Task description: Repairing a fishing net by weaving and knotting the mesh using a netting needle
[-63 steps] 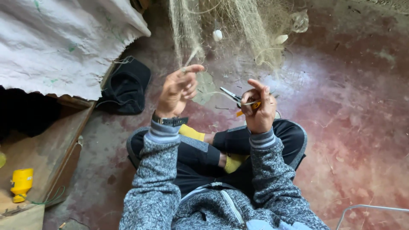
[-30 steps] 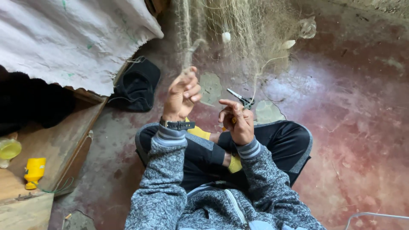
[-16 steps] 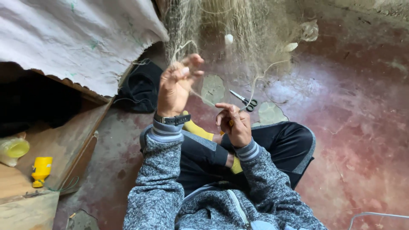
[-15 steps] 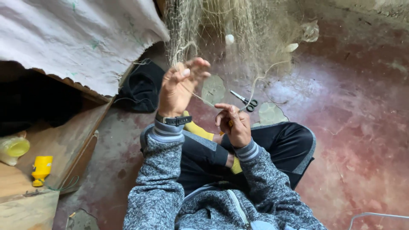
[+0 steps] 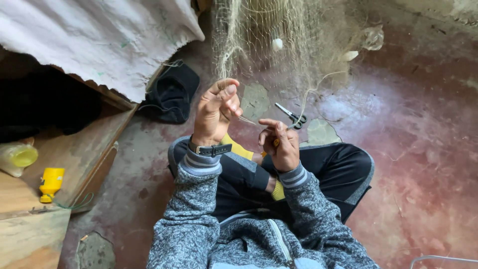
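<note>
Left hand point(image 5: 215, 112) pinches a net strand point(image 5: 246, 119); right hand point(image 5: 280, 144) grips the same line, a small yellow tool tucked in. Fishing net point(image 5: 269, 35) hangs just beyond the fingers, scissors point(image 5: 291, 115) idle; mending looks midway

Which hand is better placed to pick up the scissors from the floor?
Probably the right hand. The scissors lie on the floor just beyond its fingers, on its side. The left hand is raised higher, pinching the fishing net twine, and is farther from them.
</note>
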